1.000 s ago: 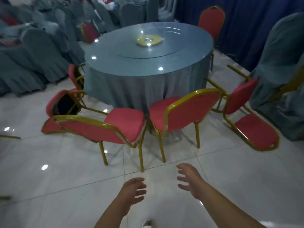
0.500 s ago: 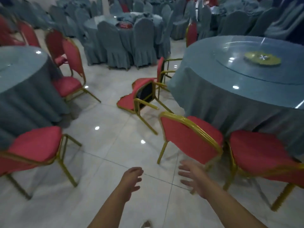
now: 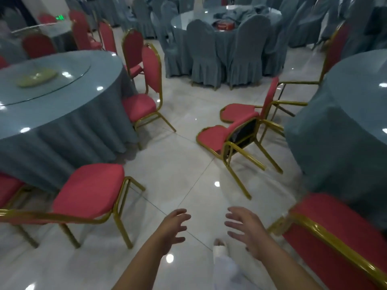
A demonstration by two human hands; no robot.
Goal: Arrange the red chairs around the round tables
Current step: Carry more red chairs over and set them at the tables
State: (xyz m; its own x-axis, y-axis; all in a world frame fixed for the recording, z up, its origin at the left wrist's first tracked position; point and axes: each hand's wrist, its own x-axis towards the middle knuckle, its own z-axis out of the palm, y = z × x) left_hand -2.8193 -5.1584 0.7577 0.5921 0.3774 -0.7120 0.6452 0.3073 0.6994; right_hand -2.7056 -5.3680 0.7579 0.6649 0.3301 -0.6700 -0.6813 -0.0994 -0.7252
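Note:
Two red chairs with gold frames lie tipped over on the floor: the nearer toppled chair (image 3: 226, 139) and the farther toppled chair (image 3: 251, 109), both beside the right round table (image 3: 343, 130). An upright red chair (image 3: 90, 193) stands at the left round table (image 3: 62, 114), and another upright chair (image 3: 146, 88) stands at its far side. A red chair back (image 3: 339, 243) is close at my lower right. My left hand (image 3: 173, 227) and my right hand (image 3: 247, 231) hover over the floor with fingers spread, holding nothing.
A table (image 3: 226, 30) ringed by grey-covered chairs stands at the back. More red chairs (image 3: 106, 36) line the far left. White tiled floor (image 3: 180, 164) runs between the two near tables. My foot (image 3: 219, 245) shows below my right hand.
My view has swung left, away from the right table: the left table and its chairs have come into view. Both hands stay empty and spread, low in the frame.

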